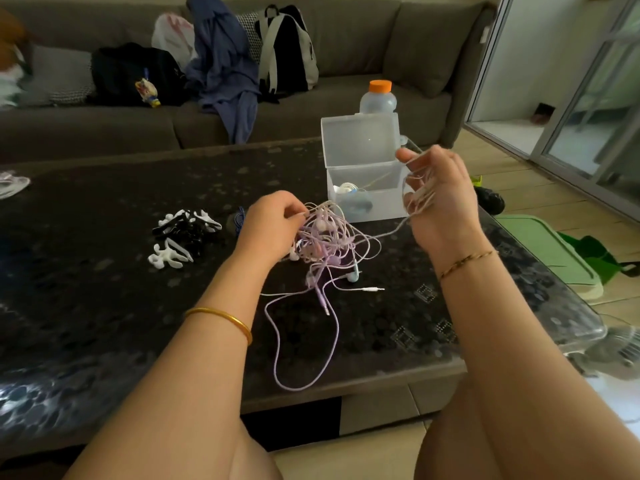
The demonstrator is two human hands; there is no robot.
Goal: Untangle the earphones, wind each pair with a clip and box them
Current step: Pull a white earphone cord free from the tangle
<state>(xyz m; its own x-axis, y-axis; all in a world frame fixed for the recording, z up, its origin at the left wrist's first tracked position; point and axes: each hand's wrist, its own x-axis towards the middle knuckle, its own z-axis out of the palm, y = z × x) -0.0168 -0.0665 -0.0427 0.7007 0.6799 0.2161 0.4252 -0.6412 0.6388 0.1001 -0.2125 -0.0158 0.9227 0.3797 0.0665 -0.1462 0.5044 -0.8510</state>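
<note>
A tangle of pink, lilac and white earphones (325, 244) lies on the dark table (104, 323). My left hand (273, 223) pinches into the top of the tangle. My right hand (440, 195) is raised to the right of it, with a pale cord wound in several loops round its fingers; the cord runs down into the tangle. One lilac cord (304, 341) loops toward the table's front edge. An open clear plastic box (363, 171) stands behind, with a wound pair inside. Black and white clips (183, 237) lie in a pile to the left.
A bottle with an orange cap (378, 97) stands behind the box. A grey sofa (363, 46) with bags and clothes runs along the back. A green lid (543, 251) and a fan (616, 351) lie on the floor at the right. More cord (12, 183) sits at the table's left edge.
</note>
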